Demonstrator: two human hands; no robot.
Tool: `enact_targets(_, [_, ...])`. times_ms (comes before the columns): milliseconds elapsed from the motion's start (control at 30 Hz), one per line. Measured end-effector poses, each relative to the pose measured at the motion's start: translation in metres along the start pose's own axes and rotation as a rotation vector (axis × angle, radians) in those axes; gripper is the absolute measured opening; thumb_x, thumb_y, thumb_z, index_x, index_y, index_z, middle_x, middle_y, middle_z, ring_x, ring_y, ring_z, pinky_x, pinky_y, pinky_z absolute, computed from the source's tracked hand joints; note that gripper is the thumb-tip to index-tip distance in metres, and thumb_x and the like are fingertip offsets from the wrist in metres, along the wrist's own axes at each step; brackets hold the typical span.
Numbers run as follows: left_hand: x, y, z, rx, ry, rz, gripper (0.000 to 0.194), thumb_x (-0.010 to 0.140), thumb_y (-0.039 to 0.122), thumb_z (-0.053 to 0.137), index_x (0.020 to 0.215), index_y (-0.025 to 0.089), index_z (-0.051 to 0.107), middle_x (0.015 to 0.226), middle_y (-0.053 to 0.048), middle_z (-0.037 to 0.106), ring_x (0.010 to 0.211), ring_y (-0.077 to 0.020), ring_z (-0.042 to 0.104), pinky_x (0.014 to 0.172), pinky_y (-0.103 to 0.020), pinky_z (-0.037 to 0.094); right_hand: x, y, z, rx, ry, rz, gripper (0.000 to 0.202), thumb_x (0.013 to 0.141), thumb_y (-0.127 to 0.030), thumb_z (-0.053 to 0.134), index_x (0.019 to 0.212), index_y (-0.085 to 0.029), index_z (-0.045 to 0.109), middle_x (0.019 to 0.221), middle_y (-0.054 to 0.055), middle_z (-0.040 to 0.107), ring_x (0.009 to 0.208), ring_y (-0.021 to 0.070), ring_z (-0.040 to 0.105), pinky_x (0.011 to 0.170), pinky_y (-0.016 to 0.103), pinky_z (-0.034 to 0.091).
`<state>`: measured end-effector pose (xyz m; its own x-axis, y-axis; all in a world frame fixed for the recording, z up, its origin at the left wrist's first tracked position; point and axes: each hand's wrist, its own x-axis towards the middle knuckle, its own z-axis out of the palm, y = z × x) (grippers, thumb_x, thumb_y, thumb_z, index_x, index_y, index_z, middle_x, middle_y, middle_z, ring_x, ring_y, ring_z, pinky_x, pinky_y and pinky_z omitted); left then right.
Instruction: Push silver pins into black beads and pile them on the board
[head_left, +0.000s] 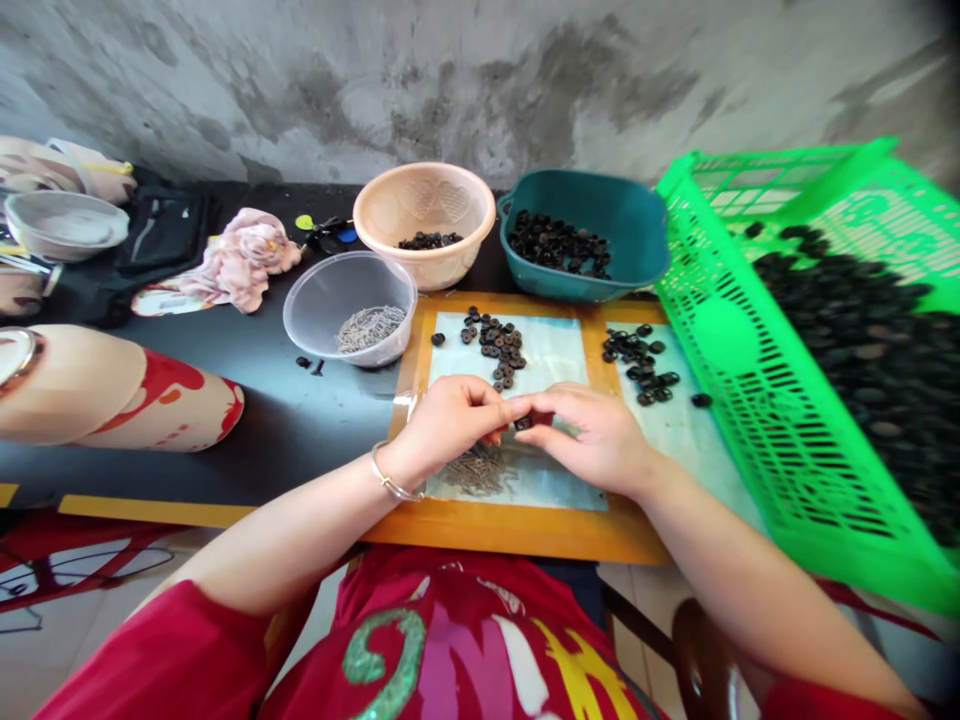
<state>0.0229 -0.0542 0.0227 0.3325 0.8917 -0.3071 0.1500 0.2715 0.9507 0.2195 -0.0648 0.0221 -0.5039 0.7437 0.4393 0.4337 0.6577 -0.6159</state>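
Note:
My left hand, with a bangle at the wrist, meets my right hand over the taped work mat. Between the fingertips of my right hand is a small black part; the left fingertips touch beside it, pinched together, and what they hold is too small to make out. Beyond the hands lies a cluster of black round pieces, with more black rings to the right. A pile of metal pins sits beneath and behind my left hand.
A clear bowl holds metal pins. Behind stand a peach basket and a teal basin with black pieces. A green crate full of black parts is at the right. A patterned cylinder lies left, near a pink cloth.

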Motion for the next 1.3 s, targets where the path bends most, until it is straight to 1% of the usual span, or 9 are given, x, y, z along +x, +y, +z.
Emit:
enact_targets(200, [-0.001,-0.001,0.001,-0.125,-0.033,0.056,0.047,0.076,0.059,0.069,0.065,0.014,0.066,0.055,-0.002,0.062,0.050,-0.0105,0.055,0.053,-0.023,0.045,0.002,-0.004,-0.002,0.123,0.092,0.015,0.014,0.085,-0.025,0.073,0.098,-0.019,0.073,0.075,0.002,0.072,0.067,0.0145,0.066,0.066,0.028,0.055])
enact_targets(267, [-0.001,0.000,0.001,-0.142,-0.037,0.108,0.049,0.079,0.061,0.066,0.070,0.013,0.067,0.058,-0.002,0.062,0.053,-0.0108,0.057,0.055,-0.023,0.047,0.002,-0.004,-0.003,0.148,0.122,0.022,0.015,0.084,-0.024,0.073,0.099,-0.020,0.074,0.075,0.002,0.072,0.067,0.0149,0.066,0.066,0.029,0.055])
enact_targets(367, [-0.004,0.001,0.000,-0.157,-0.072,0.228,0.044,0.070,0.050,0.080,0.092,0.013,0.070,0.074,-0.004,0.067,0.066,-0.0130,0.062,0.065,-0.025,0.052,0.002,-0.003,-0.004,0.204,0.151,0.046,0.016,0.082,-0.025,0.074,0.097,-0.021,0.074,0.075,0.002,0.072,0.066,0.0154,0.066,0.064,0.030,0.055])
enact_targets(467, [-0.007,0.004,0.002,-0.145,-0.144,0.324,0.059,0.061,0.032,0.089,0.114,0.016,0.068,0.093,-0.008,0.070,0.078,-0.0161,0.065,0.077,-0.030,0.056,0.001,-0.001,-0.004,0.248,0.138,0.057,0.013,0.082,-0.025,0.075,0.094,-0.020,0.074,0.075,0.003,0.072,0.066,0.0157,0.066,0.063,0.030,0.054])
enact_targets(633, [-0.011,0.004,0.006,-0.005,-0.092,0.409,0.036,0.072,0.028,0.082,0.105,0.017,0.075,0.093,-0.008,0.073,0.078,-0.0160,0.065,0.077,-0.028,0.054,0.000,0.001,-0.001,0.277,0.157,0.044,0.008,0.081,-0.024,0.073,0.087,-0.019,0.073,0.069,0.002,0.069,0.063,0.0152,0.064,0.062,0.030,0.053])
enact_targets(967, [-0.013,0.005,0.006,0.116,-0.031,0.476,0.027,0.075,0.031,0.080,0.099,0.021,0.078,0.079,-0.004,0.071,0.070,-0.0152,0.062,0.071,-0.026,0.052,-0.002,-0.005,0.003,0.278,0.164,-0.009,0.008,0.084,-0.017,0.071,0.091,-0.019,0.071,0.074,0.002,0.071,0.065,0.0152,0.064,0.062,0.028,0.051])
enact_targets(1167, [-0.013,0.006,0.007,-0.107,-0.044,0.408,0.042,0.068,0.031,0.085,0.106,0.015,0.073,0.087,-0.007,0.072,0.075,-0.0163,0.066,0.072,-0.027,0.056,-0.006,0.001,0.009,0.311,0.162,0.076,0.017,0.088,-0.022,0.069,0.105,-0.023,0.071,0.086,0.003,0.071,0.077,0.0182,0.067,0.071,0.033,0.052])
enact_targets(1233, [-0.010,0.006,0.005,-0.161,-0.042,0.418,0.044,0.072,0.031,0.082,0.111,0.014,0.070,0.088,-0.008,0.072,0.078,-0.0165,0.067,0.075,-0.028,0.057,-0.006,0.003,0.011,0.317,0.168,0.120,0.020,0.088,-0.025,0.069,0.108,-0.025,0.071,0.090,0.003,0.072,0.080,0.0183,0.067,0.073,0.033,0.052])
enact_targets(1300, [-0.005,0.006,-0.001,-0.171,-0.011,0.432,0.040,0.079,0.034,0.076,0.113,0.014,0.069,0.090,-0.008,0.072,0.077,-0.0159,0.068,0.075,-0.029,0.058,-0.005,0.007,0.007,0.346,0.236,0.178,0.021,0.088,-0.028,0.070,0.109,-0.026,0.072,0.089,0.002,0.071,0.076,0.0171,0.066,0.070,0.031,0.052])
